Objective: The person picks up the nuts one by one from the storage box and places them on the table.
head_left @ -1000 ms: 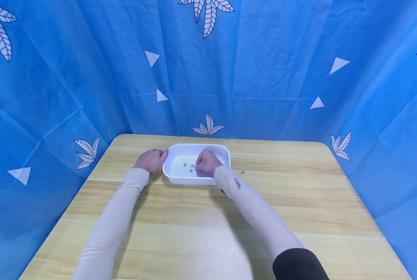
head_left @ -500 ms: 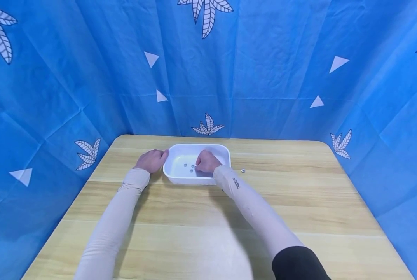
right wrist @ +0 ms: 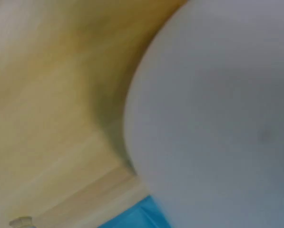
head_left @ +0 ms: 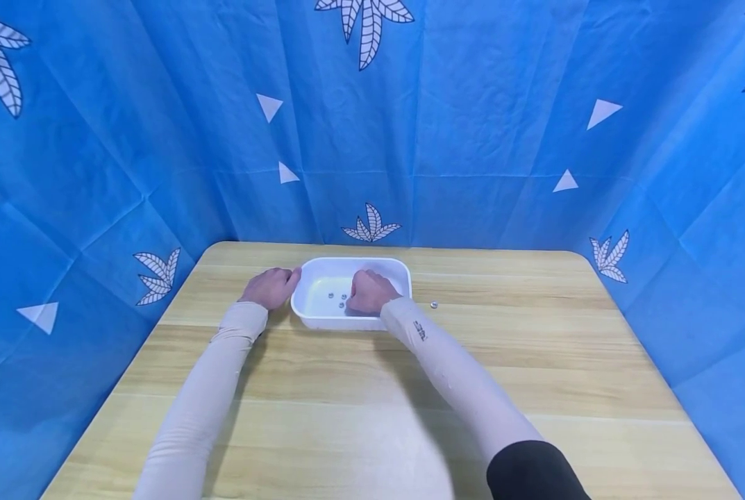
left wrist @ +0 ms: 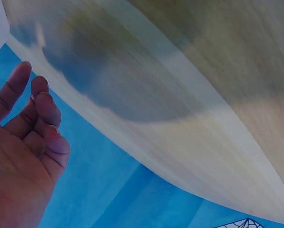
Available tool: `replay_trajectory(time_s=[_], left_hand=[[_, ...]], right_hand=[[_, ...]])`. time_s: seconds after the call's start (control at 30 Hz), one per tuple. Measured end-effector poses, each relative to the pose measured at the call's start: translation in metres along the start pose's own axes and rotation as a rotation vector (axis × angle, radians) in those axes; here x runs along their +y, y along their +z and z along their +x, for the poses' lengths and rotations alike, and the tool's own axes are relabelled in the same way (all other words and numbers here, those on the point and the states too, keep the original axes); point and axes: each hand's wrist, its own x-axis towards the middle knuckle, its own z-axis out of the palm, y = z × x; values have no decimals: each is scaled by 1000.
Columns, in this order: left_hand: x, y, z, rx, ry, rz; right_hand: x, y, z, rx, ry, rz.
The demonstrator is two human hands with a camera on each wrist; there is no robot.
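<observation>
A white rectangular tray (head_left: 341, 323) stands on the table with three small silver metal pieces (head_left: 341, 305) visible on its floor; they look like nuts. My left hand (head_left: 269, 287) is at its left end, thumb side touching the rim. In the left wrist view the fingers (left wrist: 49, 111) bend loosely and hold nothing visible. My right hand (head_left: 369, 292) reaches down inside the tray, just right of the pieces, fingers curled under. Its fingertips are hidden, so whether they pinch a piece does not show. The right wrist view is mostly the tray's blurred side (right wrist: 213, 118).
Another silver metal piece (head_left: 434, 305) lies on the wooden table (head_left: 534, 347), right of the tray. Blue curtain (head_left: 472, 139) with leaf and triangle prints surrounds the table's back and sides.
My right hand has shifted slightly toward the near side of the tray and turned a little. A metal piece by its fingertips is now out of sight. My left hand stays put.
</observation>
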Motion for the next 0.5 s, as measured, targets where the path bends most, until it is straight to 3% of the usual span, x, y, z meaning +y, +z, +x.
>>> replay_trajectory(time_s=[0.5], left_hand=[[1, 2, 1, 6, -2, 5]], right_hand=[[6, -6, -2, 59, -9, 146]])
